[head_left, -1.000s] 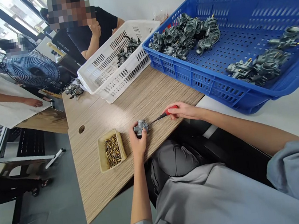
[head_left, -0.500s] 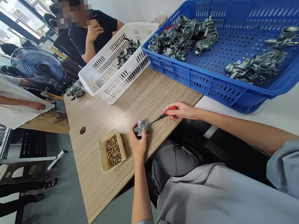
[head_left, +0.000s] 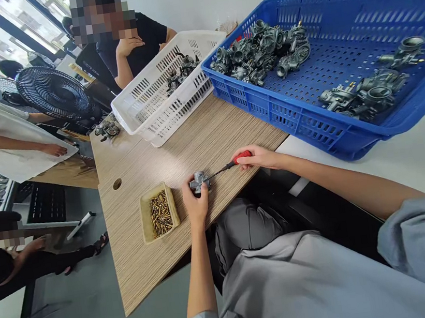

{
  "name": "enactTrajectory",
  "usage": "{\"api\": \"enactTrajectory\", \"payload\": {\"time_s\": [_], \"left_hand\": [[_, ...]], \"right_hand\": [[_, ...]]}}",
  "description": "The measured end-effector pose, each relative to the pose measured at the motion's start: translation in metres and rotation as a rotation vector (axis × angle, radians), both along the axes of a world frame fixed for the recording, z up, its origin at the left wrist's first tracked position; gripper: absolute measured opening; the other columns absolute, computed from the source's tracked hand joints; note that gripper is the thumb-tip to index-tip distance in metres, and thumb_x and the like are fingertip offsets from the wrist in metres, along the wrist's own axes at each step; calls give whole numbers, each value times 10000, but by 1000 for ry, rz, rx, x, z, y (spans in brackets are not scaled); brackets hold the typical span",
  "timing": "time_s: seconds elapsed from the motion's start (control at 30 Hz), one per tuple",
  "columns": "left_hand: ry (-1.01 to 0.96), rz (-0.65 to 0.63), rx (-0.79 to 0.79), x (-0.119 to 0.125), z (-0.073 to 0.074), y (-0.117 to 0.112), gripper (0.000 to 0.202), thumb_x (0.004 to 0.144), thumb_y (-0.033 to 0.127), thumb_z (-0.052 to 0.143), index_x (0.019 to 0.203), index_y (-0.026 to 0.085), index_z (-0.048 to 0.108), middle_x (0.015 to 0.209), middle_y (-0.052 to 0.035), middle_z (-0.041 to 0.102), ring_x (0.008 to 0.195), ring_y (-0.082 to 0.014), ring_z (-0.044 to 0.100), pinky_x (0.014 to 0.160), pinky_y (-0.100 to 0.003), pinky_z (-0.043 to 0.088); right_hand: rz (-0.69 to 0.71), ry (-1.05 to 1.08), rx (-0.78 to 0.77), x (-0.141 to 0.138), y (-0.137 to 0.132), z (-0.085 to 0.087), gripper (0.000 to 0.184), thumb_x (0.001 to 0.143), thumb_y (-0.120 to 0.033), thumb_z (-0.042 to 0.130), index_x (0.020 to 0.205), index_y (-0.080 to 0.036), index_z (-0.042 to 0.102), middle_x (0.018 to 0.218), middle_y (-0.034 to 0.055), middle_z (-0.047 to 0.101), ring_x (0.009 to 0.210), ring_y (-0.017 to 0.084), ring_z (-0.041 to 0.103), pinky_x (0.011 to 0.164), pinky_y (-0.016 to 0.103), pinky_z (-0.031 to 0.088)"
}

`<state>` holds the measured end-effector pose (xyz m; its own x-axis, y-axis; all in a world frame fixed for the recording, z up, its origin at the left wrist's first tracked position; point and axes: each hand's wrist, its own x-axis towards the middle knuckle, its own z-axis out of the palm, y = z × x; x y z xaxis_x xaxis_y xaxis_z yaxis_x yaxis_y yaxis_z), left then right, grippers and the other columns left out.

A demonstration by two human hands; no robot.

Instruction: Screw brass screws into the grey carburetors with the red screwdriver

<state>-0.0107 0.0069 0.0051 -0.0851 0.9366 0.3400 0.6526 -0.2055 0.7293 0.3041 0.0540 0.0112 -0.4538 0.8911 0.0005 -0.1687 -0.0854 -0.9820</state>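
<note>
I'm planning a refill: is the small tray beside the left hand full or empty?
Partly full: brass-coloured pieces lie heaped inside the small tray, with its bare inner side showing above them.

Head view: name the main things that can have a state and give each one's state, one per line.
Left hand: closed around the metal part
Metal part: held in left hand
Right hand: closed around the screwdriver
Screwdriver: slanted, tip at the metal part
Small tray: open, partly filled with brassy pieces
White basket: open, partly filled with metal bodies
Blue crate: open, partly filled with more metal bodies
Fan: cannot tell whether running
</note>
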Motion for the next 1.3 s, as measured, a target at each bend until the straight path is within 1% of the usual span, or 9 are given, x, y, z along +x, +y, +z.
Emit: {"api": "enactTrajectory", "payload": {"time_s": [0.27,0.5,0.67,0.77,0.97,1.17,1.3], "left_hand": [[-26,-33,-33,-1,0,1,445,1010,445,702,1390,220,653,1268,-100,750,1076,-246,709,966,-383,556],[-41,-39,-44,0,1,1,470,1000,462,695,1395,213,640,1291,-115,749,1104,-259,715,985,-404,565],[-12,-31,-36,0,0,1,477,1005,478,691,1397,212,639,1297,-118,739,1125,-265,701,1006,-407,546],[0,-28,-37,0,-1,1,481,1016,496,685,1399,210,634,1280,-119,742,1096,-261,699,984,-400,544],[21,-6,-22,3,-1,-1,458,1018,486,684,1385,216,634,1253,-107,740,1054,-247,693,943,-372,541],[38,2,-15,3,-2,-1,446,1023,479,670,1379,214,634,1279,-116,747,1114,-260,703,1009,-395,538],[46,18,-24,3,-2,0,462,1017,483,679,1386,210,634,1276,-118,745,1101,-256,704,992,-389,542]], "right_hand": [[-6,-9,-13,0,1,-3,510,859,-617,908,1087,-171,810,723,3,712,732,163,683,658,273,489],[1,15,-34,-1,2,-5,539,837,-644,921,1072,-175,798,707,-14,700,701,150,663,727,306,547],[6,0,-41,0,2,-2,510,852,-624,916,1071,-179,795,717,-9,703,736,158,684,685,281,510],[1,-4,-40,0,1,-1,492,859,-609,914,1068,-181,791,722,-4,708,742,160,687,664,269,488],[-5,7,-14,0,1,-2,477,853,-623,916,1009,-189,795,720,2,709,733,163,675,692,279,514],[1,14,-11,0,1,-2,501,853,-644,908,1013,-182,800,727,6,712,721,153,656,679,268,497],[4,10,-9,0,1,-1,485,855,-640,902,997,-191,787,731,9,712,717,155,652,686,275,506]]}}
